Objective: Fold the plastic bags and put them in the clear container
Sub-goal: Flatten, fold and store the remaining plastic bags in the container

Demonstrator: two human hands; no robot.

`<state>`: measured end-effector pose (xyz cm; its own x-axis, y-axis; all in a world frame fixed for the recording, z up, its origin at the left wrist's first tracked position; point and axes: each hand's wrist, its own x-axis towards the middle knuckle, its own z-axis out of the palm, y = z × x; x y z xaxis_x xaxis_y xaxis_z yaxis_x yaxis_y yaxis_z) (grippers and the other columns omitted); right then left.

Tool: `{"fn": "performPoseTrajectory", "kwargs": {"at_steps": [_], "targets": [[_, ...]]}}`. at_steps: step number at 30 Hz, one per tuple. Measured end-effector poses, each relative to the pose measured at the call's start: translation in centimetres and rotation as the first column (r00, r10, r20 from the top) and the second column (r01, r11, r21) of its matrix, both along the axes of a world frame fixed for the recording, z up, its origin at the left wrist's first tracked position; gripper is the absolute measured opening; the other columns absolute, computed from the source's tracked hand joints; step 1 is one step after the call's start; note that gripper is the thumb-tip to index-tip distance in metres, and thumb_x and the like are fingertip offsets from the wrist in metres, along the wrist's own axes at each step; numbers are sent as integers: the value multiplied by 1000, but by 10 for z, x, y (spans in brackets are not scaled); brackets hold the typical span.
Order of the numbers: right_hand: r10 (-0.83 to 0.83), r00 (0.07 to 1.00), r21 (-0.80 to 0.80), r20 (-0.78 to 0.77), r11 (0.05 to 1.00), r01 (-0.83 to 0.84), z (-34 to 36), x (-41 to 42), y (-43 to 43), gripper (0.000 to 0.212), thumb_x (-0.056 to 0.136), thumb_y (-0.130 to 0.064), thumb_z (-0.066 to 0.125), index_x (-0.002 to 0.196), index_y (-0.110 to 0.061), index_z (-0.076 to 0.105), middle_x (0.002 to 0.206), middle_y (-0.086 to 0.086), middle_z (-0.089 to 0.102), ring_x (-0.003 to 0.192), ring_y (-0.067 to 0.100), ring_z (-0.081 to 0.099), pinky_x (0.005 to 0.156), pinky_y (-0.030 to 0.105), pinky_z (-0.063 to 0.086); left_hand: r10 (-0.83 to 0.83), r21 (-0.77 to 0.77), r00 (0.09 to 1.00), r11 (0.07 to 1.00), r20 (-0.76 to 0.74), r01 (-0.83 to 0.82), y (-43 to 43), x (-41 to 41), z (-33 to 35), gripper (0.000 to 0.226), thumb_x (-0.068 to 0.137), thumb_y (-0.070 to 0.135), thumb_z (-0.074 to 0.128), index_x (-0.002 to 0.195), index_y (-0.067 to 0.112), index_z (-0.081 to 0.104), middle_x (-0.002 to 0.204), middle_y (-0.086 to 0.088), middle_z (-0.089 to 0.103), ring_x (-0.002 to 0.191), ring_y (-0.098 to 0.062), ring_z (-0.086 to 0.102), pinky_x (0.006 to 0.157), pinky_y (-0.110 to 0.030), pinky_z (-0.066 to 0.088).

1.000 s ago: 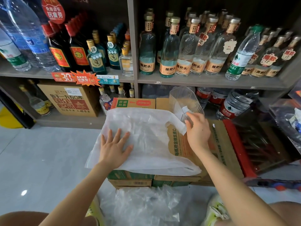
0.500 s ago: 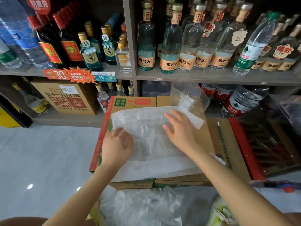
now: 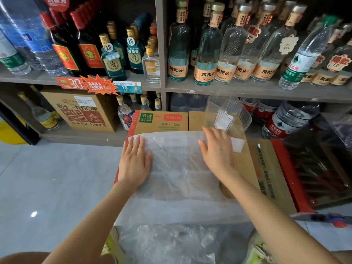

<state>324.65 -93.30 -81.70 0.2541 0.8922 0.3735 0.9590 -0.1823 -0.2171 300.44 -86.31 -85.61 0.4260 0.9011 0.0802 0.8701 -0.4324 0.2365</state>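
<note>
Shop floor before stocked bottle shelves (image 3: 228,90); cardboard boxes (image 3: 266,168) serve as the folding surface.
A white plastic bag (image 3: 177,178) lies spread flat on the boxes. The left hand (image 3: 136,161) rests flat on its left edge, fingers straight, grasping nothing. The right hand (image 3: 217,149) lies flat near the far right corner, fingers extended, likewise grasping nothing. The clear container (image 3: 226,113) stands at the boxes' far edge, just beyond the right hand, with something white inside. More bags (image 3: 167,242) lie heaped on the floor below. Judgement: smoothing stage. Recommend pressing trapped air outward with both palms, squaring the edges before folding, and creasing firmly, since thin film is likely to spring open or slide.
</note>
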Motion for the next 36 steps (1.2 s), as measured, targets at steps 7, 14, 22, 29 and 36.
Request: {"fn": "performPoseTrajectory", "kwargs": {"at_steps": [7,14,22,29,36], "targets": [[79,979,-225,-189,967,-121,4,21,21,35,98,-28,49,131,-17,53,113,2,66,108,23,56,98,37,34,-123,-102,992,987,7,123,8,-15,-11,100,79,79,-2,154,12,0,156,4,-5,143,-9,-10,114,-21,-12],[78,995,-444,67,895,-41,10,28,17,36,99,-15,45,134,-23,50,116,2,64,109,24,54,92,33,35,-184,-184,982,965,32,187,17,-27,-5,112,69,90,-4,155,19,6,159,5,2,146,-7,-3,115,-19,-7],[267,962,-407,-52,874,-264,-10,-76,32,50,104,-32,24,152,-20,17,160,6,12,148,24,6,119,43,-4,-102,31,994,994,-37,103,19,1,-4,74,95,52,3,147,14,38,155,-8,31,147,-28,19,120,-39,5],[56,998,-518,29,855,-32,-47,-16,-12,65,90,-57,-14,150,-31,-9,157,-2,-15,145,20,-15,118,48,-9,-78,-46,992,996,-97,74,20,-1,-21,79,86,57,-10,154,24,13,160,5,3,148,-16,-6,119,-35,-10],[39,999,-437,-15,898,-42,-18,14,-53,57,96,-51,-6,147,-27,-6,157,3,-9,144,19,-14,119,37,-10,-30,-72,993,997,-114,22,23,5,-18,70,93,55,-3,155,25,8,162,1,1,149,-20,-7,120,-38,-8]]}}
